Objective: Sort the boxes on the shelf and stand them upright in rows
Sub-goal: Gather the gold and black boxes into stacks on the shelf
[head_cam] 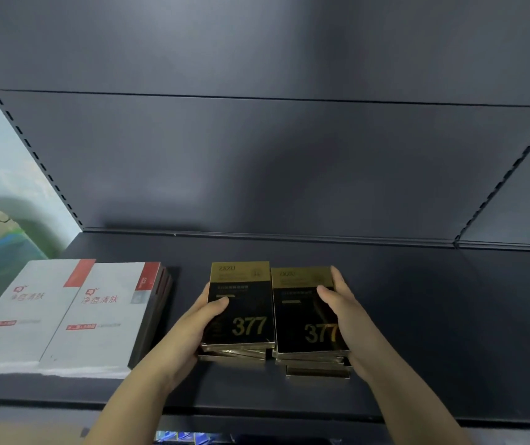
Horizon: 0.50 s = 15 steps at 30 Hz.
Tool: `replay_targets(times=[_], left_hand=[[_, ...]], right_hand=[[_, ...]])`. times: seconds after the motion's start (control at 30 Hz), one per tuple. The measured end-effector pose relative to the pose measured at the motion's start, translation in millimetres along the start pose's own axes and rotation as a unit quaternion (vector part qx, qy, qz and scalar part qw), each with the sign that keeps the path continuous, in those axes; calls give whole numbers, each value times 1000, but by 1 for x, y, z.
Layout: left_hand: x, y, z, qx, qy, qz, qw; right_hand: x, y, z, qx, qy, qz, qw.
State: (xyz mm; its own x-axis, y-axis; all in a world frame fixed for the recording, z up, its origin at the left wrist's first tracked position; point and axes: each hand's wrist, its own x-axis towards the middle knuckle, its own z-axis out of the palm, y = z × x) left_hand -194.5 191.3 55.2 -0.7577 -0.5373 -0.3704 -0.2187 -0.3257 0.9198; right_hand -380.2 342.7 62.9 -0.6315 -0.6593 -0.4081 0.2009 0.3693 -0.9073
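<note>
Near the middle of the dark shelf (418,348), the left hand (193,329) grips the left stack of black-and-gold boxes (244,316), thumb curled over the top box's face, fingers round its left side. The right hand (344,322) grips the right stack of black-and-gold boxes (305,319), thumb on top, fingers along the right edge. Both stacks lie flat, side by side, lower boxes skewed at the near end; white boxes (96,316) lie flat in two piles at the shelf's left, and the back panel (289,155) rises at the far side.
</note>
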Motion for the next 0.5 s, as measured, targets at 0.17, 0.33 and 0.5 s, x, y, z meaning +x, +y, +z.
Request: replay_targets(times=[0.17,0.33,0.5], left_hand=[[-2,-3,12,-47,-21,-40,998],[12,-6,35,-105,-8,-33,994],[25,-12,80,-96,-21,2,995]], right_hand=[[-7,7,-11,20,-9,8,1000],[-11,-1,-28,106,0,26,994],[-16,-8,-70,101,20,22,994]])
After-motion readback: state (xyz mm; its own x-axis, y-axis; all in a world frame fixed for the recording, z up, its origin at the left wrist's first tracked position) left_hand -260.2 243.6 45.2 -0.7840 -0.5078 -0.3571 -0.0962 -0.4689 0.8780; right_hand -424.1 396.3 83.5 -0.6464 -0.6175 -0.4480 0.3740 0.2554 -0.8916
